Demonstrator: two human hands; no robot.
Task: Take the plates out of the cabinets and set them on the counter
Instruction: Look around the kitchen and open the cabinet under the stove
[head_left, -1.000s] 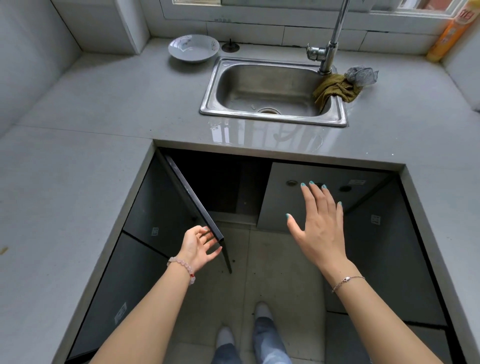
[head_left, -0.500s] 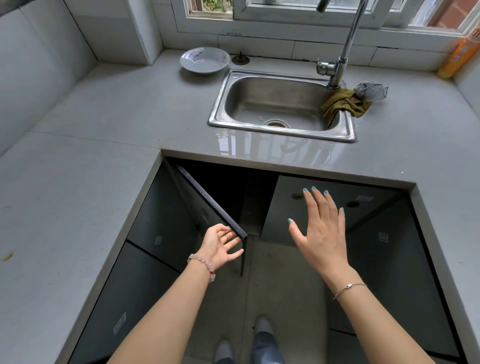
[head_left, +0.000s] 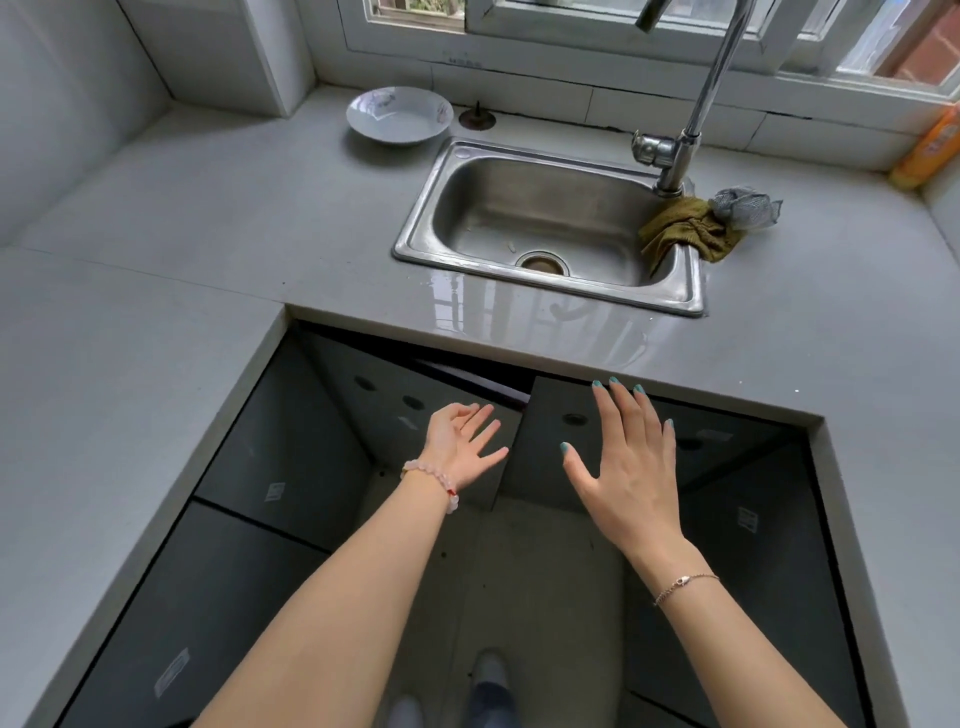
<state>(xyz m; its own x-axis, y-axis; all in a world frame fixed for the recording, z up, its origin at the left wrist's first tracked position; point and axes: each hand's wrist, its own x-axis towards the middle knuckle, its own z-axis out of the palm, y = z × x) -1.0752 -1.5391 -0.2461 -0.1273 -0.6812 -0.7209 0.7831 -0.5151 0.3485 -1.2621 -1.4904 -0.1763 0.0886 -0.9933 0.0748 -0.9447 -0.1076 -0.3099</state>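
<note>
A white plate (head_left: 397, 115) with a faint pattern sits on the grey counter (head_left: 208, 234) at the back, left of the sink. Below the counter's front edge the dark left cabinet door (head_left: 395, 410) is almost closed, a thin dark gap showing at its top. The right cabinet door (head_left: 561, 441) beside it looks closed. My left hand (head_left: 462, 441) is open, palm turned up, at the left door's edge with nothing in it. My right hand (head_left: 628, 467) is open with fingers spread in front of the right door. The cabinet's inside is hidden.
A steel sink (head_left: 550, 223) with a tall tap (head_left: 675, 145) is set in the counter. An olive cloth (head_left: 691, 234) and a grey scrubber (head_left: 745, 208) lie at its right rim. An orange bottle (head_left: 930, 150) stands far right. Dark cabinet fronts (head_left: 280, 457) line both sides.
The left cabinet door has swung from wide open to almost closed, with my left hand following it. The view has tilted up, showing more of the window.
</note>
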